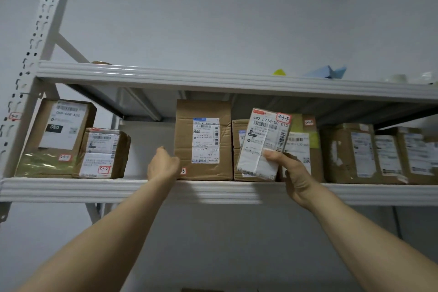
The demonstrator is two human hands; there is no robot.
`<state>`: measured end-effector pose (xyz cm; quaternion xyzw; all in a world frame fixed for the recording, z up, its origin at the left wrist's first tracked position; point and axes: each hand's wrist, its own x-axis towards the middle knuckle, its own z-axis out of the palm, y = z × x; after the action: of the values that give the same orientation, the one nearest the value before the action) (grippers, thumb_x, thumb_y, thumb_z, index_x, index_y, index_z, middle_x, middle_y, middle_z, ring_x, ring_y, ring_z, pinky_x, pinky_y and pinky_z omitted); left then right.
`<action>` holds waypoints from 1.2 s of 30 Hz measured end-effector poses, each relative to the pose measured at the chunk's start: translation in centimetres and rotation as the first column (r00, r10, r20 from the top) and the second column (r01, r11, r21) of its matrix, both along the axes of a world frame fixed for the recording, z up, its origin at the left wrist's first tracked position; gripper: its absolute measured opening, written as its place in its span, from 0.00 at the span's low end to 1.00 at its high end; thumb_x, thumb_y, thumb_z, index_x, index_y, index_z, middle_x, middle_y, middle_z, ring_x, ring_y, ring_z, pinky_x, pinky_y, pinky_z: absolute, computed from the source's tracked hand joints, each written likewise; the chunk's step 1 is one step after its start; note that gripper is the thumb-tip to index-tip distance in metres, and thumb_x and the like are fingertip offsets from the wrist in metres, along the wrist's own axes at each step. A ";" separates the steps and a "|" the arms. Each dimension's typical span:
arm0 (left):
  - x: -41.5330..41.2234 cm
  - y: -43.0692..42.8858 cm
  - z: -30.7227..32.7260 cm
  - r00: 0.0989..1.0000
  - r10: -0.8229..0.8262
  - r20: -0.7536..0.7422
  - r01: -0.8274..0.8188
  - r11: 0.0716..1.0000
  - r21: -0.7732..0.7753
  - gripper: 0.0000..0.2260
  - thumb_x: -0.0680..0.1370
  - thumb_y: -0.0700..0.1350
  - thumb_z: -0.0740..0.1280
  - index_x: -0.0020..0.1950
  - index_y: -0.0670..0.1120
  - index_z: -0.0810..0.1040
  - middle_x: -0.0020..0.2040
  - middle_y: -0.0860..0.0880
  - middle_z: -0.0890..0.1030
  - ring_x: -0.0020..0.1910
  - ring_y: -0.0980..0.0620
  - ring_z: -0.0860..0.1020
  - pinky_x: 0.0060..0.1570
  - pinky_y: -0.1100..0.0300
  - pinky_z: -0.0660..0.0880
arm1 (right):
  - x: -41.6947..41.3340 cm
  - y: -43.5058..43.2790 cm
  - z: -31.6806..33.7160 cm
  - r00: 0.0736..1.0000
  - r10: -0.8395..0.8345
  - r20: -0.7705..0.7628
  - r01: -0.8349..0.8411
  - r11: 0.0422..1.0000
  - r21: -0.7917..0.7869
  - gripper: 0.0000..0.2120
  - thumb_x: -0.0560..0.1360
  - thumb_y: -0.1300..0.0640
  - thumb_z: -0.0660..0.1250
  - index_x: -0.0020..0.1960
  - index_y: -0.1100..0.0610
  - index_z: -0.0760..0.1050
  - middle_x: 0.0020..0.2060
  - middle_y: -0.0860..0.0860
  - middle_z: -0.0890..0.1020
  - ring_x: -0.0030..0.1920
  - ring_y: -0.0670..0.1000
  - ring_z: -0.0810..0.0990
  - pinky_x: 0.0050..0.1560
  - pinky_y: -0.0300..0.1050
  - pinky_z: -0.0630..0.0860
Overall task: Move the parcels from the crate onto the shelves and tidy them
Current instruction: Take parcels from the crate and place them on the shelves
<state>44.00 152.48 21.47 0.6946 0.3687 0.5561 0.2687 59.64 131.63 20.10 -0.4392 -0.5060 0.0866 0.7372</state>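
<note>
Small parcel just right of the tall box, tilted — right hand pinching its lower edge, thumb in front, fingers behind, left hand touching the box's left side, fingers together.

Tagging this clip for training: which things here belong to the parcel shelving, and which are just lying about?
Job: parcel 3-1-5 in the right hand; tall parcel by the left hand; parcel 3-1-1; parcel 3-1-2; lower shelf.
Lying about: yellow object, blue object, whitish roll on the top shelf.
</note>
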 end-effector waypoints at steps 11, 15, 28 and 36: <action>1.2 0.2 -0.4 0.986 0.027 -0.166 -0.029 1.000 -0.009 0.12 0.78 0.38 0.61 0.61 0.38 0.69 0.58 0.38 0.76 0.58 0.38 0.73 0.61 0.46 0.71 | 1.7 0.4 0.5 1.000 0.021 0.004 -0.021 0.994 -0.103 0.22 0.61 0.54 0.73 0.55 0.54 0.79 0.49 0.51 0.85 0.55 0.52 0.81 0.60 0.45 0.73; 1.3 0.4 -0.5 0.981 0.036 -0.189 -0.039 0.999 -0.012 0.13 0.78 0.37 0.60 0.62 0.37 0.68 0.59 0.37 0.75 0.60 0.38 0.72 0.62 0.47 0.69 | 2.0 0.7 0.5 1.000 0.030 0.001 -0.029 0.991 -0.133 0.22 0.60 0.53 0.74 0.54 0.55 0.80 0.49 0.51 0.85 0.56 0.53 0.80 0.60 0.46 0.73; 2.4 2.5 -0.4 0.992 -0.040 -0.122 0.032 0.997 -0.065 0.15 0.71 0.49 0.63 0.54 0.41 0.74 0.49 0.41 0.81 0.50 0.40 0.78 0.60 0.43 0.72 | 4.1 2.5 0.5 0.997 0.052 0.057 -0.042 0.986 -0.164 0.24 0.60 0.51 0.74 0.56 0.53 0.80 0.50 0.51 0.85 0.56 0.53 0.81 0.62 0.49 0.73; 2.6 2.2 -0.1 0.989 -0.088 -0.122 0.082 0.995 -0.054 0.27 0.61 0.57 0.62 0.55 0.43 0.72 0.49 0.43 0.80 0.51 0.41 0.78 0.58 0.45 0.74 | 5.3 2.7 1.4 0.986 0.122 0.114 -0.088 0.959 -0.271 0.22 0.59 0.50 0.73 0.53 0.53 0.80 0.45 0.51 0.86 0.42 0.47 0.85 0.38 0.37 0.78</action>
<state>46.64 154.71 21.34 0.7361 0.3683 0.4910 0.2854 64.91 134.37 21.52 -0.5110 -0.5592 0.1639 0.6319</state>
